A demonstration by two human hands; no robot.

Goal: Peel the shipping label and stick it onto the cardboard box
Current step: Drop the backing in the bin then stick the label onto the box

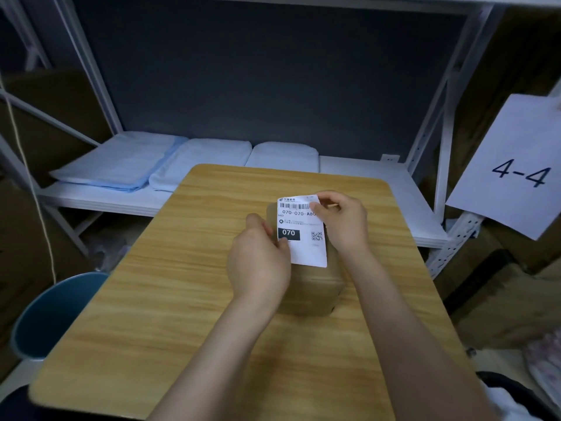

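Note:
A white shipping label [306,244] with a barcode, the text 070-070-A80 and a QR code is held above a small brown cardboard box [318,287]. The box stands on the wooden table [170,299]. My left hand [258,259] pinches the label's left edge near the black 070 block. My right hand [343,223] pinches its top right corner. The label hides most of the box's top, and I cannot tell whether the label touches the box.
A blue bin [51,314] stands at the table's left. Behind the table a white shelf [364,189] carries folded blue and white cloths [127,162]. A paper sign reading 4-4 [519,168] hangs at the right, with cardboard boxes [501,287] below it.

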